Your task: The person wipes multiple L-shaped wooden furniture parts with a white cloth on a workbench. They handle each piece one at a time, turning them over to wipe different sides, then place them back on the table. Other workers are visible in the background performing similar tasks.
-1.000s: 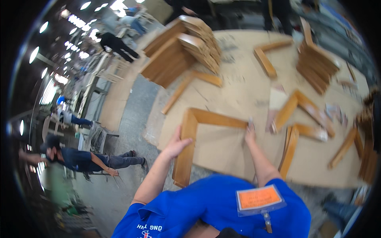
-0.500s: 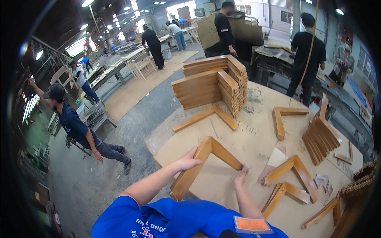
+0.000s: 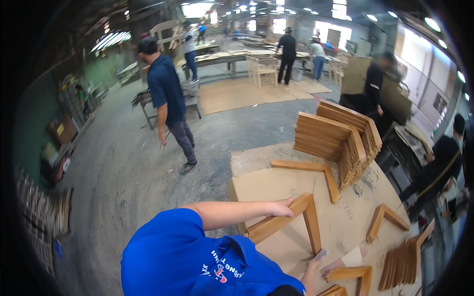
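An L-shaped brown wooden piece (image 3: 276,226) stands tilted above the cardboard-covered table, close to my body. Near its corner, my left hand (image 3: 281,208) is closed round the upper edge of the longer arm. My right hand (image 3: 311,266) is at the lower end of the other arm, its fingers pinched on a small pale grey piece (image 3: 322,254), too blurred to name exactly. Part of that hand is hidden by my blue shirt. Just beyond the held piece lies another L-shaped wooden piece (image 3: 302,165).
Stacked L-shaped pieces (image 3: 323,130) stand at the table's far side; another stack (image 3: 399,266) is at the right. Single pieces (image 3: 379,222) lie between. The table (image 3: 261,190) ends at my left. A person in dark blue (image 3: 168,91) stands beyond it; others work further back.
The view has swung left, so the table sits further right. Both hands keep their hold on the wooden piece. The person in dark blue has lowered a raised arm.
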Demonstrator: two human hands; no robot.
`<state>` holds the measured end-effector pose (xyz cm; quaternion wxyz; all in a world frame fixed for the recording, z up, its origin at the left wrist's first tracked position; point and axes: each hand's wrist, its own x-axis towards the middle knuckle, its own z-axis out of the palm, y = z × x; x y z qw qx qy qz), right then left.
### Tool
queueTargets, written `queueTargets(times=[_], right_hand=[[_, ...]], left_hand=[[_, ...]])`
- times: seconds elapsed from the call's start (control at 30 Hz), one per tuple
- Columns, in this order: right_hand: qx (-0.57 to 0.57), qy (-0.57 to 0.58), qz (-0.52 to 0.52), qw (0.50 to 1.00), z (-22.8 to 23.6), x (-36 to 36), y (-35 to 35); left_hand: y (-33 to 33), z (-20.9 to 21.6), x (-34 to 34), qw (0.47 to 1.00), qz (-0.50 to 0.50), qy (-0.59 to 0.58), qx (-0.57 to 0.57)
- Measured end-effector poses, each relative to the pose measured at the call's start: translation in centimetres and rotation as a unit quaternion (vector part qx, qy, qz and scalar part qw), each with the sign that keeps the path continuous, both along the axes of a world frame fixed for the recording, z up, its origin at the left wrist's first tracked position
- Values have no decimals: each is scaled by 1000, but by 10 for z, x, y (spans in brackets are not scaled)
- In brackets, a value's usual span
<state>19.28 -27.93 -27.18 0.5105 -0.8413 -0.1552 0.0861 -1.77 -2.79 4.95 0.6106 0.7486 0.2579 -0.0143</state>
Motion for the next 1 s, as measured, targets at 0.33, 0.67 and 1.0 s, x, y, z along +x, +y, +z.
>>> queueTargets(times=[0.33,0.67,1.0], right_hand=[[335,484,97,803,193,-84,6],[356,480,312,739,340,-131,39],[453,548,496,498,273,-53,-28]], left_hand=[[1,10,36,968,85,-91,-220],[-59,70,58,900,292,-316,-74],[20,-70,-181,955,207,-157,-145]])
